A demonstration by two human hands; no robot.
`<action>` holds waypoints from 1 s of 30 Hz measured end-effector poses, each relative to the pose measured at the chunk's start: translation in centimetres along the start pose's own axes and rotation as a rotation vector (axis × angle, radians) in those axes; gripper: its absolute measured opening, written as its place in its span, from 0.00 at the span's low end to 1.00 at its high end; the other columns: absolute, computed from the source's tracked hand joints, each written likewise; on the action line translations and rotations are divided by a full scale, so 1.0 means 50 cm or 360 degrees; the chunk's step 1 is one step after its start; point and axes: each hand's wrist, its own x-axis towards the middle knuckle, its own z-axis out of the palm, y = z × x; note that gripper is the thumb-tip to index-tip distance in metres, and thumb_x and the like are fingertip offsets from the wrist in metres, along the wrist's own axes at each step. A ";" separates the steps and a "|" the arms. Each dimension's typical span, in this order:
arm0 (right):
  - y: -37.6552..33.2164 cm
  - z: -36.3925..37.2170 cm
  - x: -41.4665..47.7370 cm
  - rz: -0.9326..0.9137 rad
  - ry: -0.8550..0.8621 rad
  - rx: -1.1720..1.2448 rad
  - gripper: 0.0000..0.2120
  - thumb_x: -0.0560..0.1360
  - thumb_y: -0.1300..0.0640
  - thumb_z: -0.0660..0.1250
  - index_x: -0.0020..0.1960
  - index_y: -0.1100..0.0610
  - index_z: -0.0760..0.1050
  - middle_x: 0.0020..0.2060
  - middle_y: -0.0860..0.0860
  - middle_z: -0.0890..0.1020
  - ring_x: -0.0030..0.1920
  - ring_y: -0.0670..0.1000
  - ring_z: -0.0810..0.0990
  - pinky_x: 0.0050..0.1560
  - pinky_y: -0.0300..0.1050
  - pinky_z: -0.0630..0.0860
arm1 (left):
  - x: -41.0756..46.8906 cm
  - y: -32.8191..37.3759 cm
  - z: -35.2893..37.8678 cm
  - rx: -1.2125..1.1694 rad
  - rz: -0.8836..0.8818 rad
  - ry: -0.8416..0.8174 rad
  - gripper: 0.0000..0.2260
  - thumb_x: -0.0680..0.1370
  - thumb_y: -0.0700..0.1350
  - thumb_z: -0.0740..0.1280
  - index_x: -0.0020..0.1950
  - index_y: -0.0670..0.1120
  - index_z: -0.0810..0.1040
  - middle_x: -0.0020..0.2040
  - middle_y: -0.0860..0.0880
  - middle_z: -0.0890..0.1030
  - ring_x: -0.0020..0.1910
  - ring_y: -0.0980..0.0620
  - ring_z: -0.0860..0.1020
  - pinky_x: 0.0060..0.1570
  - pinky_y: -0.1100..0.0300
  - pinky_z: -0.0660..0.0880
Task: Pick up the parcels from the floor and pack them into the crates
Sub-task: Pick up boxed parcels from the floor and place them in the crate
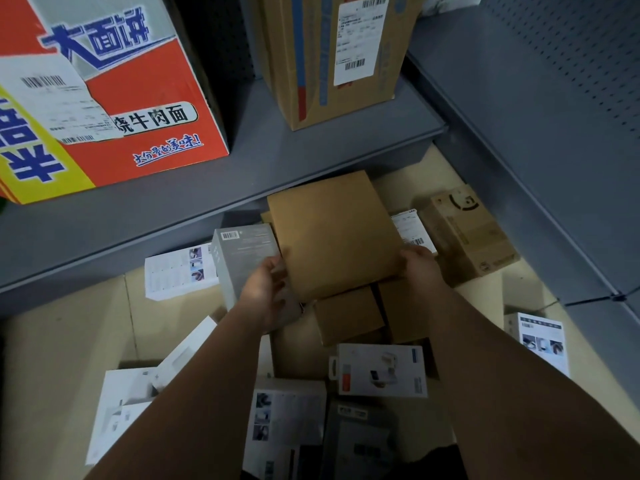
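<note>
- I have both hands on one plain brown cardboard parcel (332,233); it sits tilted on top of the pile, its far edge toward the grey shelf edge (242,188).
- Left hand (268,289) clamps the parcel's near-left corner, thumb on top, fingers tucked under.
- Right hand (417,263) clamps the near-right corner, fingers curled over the edge.
- I judge this a lift in hand: parcel gripped, but whether it is clear of the boxes below I cannot tell.
- No crate in view, so nothing shows as packed; progress looks early.
- Plenty left on the floor (62,341): grey carton (239,258) just beside the left hand, small brown box (346,317) and another brown box partly under the held parcel, printed brown carton (467,233) by the right shelf base.
- White retail boxes scattered too: one at the shelf edge (176,271), one with a hang tab (381,370) near me, one at the right (540,341), more at the bottom left (121,410).
- Big orange noodle carton (138,98) and tall labelled carton (332,57) stand on the shelf, not floor parcels by my reading.
</note>
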 end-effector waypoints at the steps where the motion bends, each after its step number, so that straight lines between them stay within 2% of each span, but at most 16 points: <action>1: -0.016 -0.005 -0.008 -0.0053 0.0030 0.0049 0.15 0.81 0.55 0.61 0.66 0.54 0.73 0.62 0.55 0.78 0.57 0.54 0.76 0.63 0.54 0.73 | -0.006 0.012 0.004 0.0027 0.0087 0.0058 0.15 0.82 0.53 0.60 0.64 0.46 0.75 0.64 0.44 0.78 0.54 0.48 0.76 0.31 0.57 0.77; 2: -0.033 -0.010 -0.014 -0.0102 0.0068 0.0137 0.12 0.80 0.54 0.62 0.62 0.52 0.76 0.59 0.54 0.79 0.55 0.54 0.77 0.63 0.55 0.74 | -0.011 0.026 0.009 0.0046 0.0207 0.0100 0.17 0.82 0.54 0.60 0.65 0.46 0.74 0.62 0.44 0.79 0.53 0.48 0.76 0.30 0.59 0.76; 4: -0.080 -0.017 -0.036 -0.0195 0.0128 0.0297 0.09 0.78 0.50 0.65 0.56 0.49 0.79 0.55 0.50 0.81 0.56 0.54 0.79 0.61 0.55 0.76 | -0.023 0.059 0.016 0.0018 0.0485 0.0147 0.21 0.78 0.57 0.61 0.66 0.48 0.75 0.62 0.46 0.81 0.59 0.49 0.78 0.44 0.58 0.73; 6: -0.132 -0.026 -0.068 -0.0337 0.0151 0.0253 0.09 0.80 0.50 0.64 0.57 0.48 0.79 0.54 0.47 0.80 0.55 0.50 0.78 0.53 0.46 0.75 | -0.040 0.095 0.018 -0.0078 0.0687 0.0180 0.26 0.73 0.59 0.61 0.67 0.49 0.76 0.60 0.49 0.83 0.60 0.51 0.79 0.62 0.53 0.71; 8: -0.182 -0.038 -0.099 -0.0431 0.0152 0.0169 0.10 0.81 0.52 0.62 0.61 0.48 0.77 0.53 0.46 0.77 0.52 0.46 0.75 0.44 0.41 0.72 | -0.057 0.125 0.020 -0.0173 0.0835 0.0119 0.20 0.77 0.57 0.60 0.66 0.52 0.76 0.59 0.51 0.83 0.62 0.52 0.79 0.69 0.49 0.68; 10: -0.215 -0.053 -0.129 -0.0459 0.0109 0.0145 0.14 0.80 0.52 0.64 0.65 0.48 0.76 0.57 0.48 0.78 0.54 0.49 0.76 0.51 0.46 0.76 | -0.083 0.148 0.024 -0.0192 0.0921 -0.0010 0.17 0.80 0.55 0.59 0.67 0.55 0.75 0.60 0.52 0.82 0.64 0.51 0.77 0.66 0.49 0.69; 12: -0.227 -0.065 -0.152 -0.0485 0.0085 0.0144 0.18 0.78 0.54 0.66 0.67 0.46 0.75 0.61 0.49 0.77 0.59 0.51 0.76 0.58 0.52 0.76 | -0.101 0.158 0.025 -0.0120 0.0961 -0.0087 0.21 0.76 0.57 0.61 0.68 0.55 0.75 0.60 0.53 0.81 0.62 0.52 0.77 0.61 0.51 0.72; 13: -0.224 -0.067 -0.159 -0.0496 0.0061 0.0164 0.19 0.77 0.56 0.66 0.67 0.46 0.74 0.61 0.49 0.77 0.59 0.51 0.76 0.59 0.53 0.76 | -0.106 0.160 0.023 -0.0054 0.0981 -0.0105 0.22 0.74 0.57 0.62 0.68 0.56 0.75 0.60 0.53 0.81 0.61 0.52 0.77 0.61 0.50 0.72; 15: -0.218 -0.060 -0.162 -0.0541 -0.0008 0.0199 0.22 0.77 0.61 0.66 0.69 0.47 0.73 0.60 0.47 0.77 0.56 0.48 0.77 0.53 0.47 0.77 | -0.105 0.160 0.016 0.0066 0.1015 -0.0121 0.22 0.73 0.55 0.62 0.67 0.56 0.77 0.61 0.52 0.82 0.63 0.52 0.77 0.62 0.48 0.72; 17: -0.216 -0.048 -0.160 -0.0579 -0.0091 0.0153 0.27 0.76 0.67 0.65 0.72 0.49 0.70 0.55 0.43 0.78 0.53 0.44 0.77 0.47 0.40 0.75 | -0.099 0.158 0.006 0.0123 0.1039 -0.0129 0.21 0.75 0.48 0.63 0.69 0.55 0.76 0.62 0.52 0.81 0.62 0.52 0.77 0.63 0.49 0.72; 18: -0.216 -0.042 -0.157 -0.0597 -0.0110 0.0143 0.29 0.76 0.69 0.65 0.74 0.50 0.68 0.54 0.42 0.78 0.53 0.44 0.78 0.47 0.39 0.76 | -0.093 0.157 0.002 0.0151 0.1062 -0.0140 0.21 0.77 0.43 0.62 0.70 0.54 0.75 0.61 0.52 0.82 0.60 0.54 0.78 0.62 0.51 0.73; 20: -0.215 -0.036 -0.150 -0.0655 -0.0120 0.0135 0.32 0.75 0.71 0.66 0.75 0.52 0.67 0.58 0.45 0.80 0.59 0.46 0.79 0.55 0.41 0.77 | -0.093 0.158 -0.005 0.0211 0.1084 -0.0169 0.27 0.76 0.33 0.62 0.72 0.53 0.73 0.57 0.55 0.82 0.56 0.57 0.79 0.56 0.56 0.75; 23: -0.216 -0.032 -0.150 -0.0729 -0.0126 0.0166 0.31 0.76 0.67 0.69 0.75 0.50 0.66 0.61 0.47 0.82 0.62 0.47 0.79 0.63 0.49 0.77 | -0.091 0.166 -0.021 0.0310 0.1086 -0.0184 0.32 0.74 0.29 0.62 0.73 0.55 0.73 0.58 0.54 0.82 0.58 0.53 0.79 0.52 0.57 0.76; 26: -0.230 -0.031 -0.154 -0.0767 -0.0040 0.0285 0.28 0.76 0.62 0.71 0.73 0.49 0.67 0.59 0.45 0.82 0.59 0.44 0.80 0.61 0.48 0.77 | -0.089 0.173 -0.037 0.0391 0.1116 -0.0240 0.32 0.71 0.33 0.65 0.73 0.54 0.74 0.61 0.52 0.82 0.62 0.48 0.78 0.56 0.55 0.76; 28: -0.239 -0.031 -0.158 -0.0801 0.0055 0.0303 0.26 0.76 0.57 0.72 0.71 0.51 0.69 0.58 0.44 0.82 0.55 0.42 0.81 0.57 0.44 0.78 | -0.092 0.172 -0.038 0.0433 0.1124 -0.0308 0.33 0.68 0.36 0.65 0.73 0.54 0.75 0.62 0.51 0.82 0.63 0.49 0.78 0.59 0.53 0.75; 30: -0.240 -0.031 -0.154 -0.0798 0.0148 0.0317 0.24 0.75 0.53 0.73 0.68 0.54 0.71 0.56 0.46 0.82 0.54 0.44 0.81 0.58 0.46 0.78 | -0.092 0.171 -0.037 0.0483 0.1120 -0.0384 0.32 0.71 0.35 0.63 0.74 0.56 0.72 0.64 0.53 0.82 0.63 0.52 0.78 0.58 0.55 0.73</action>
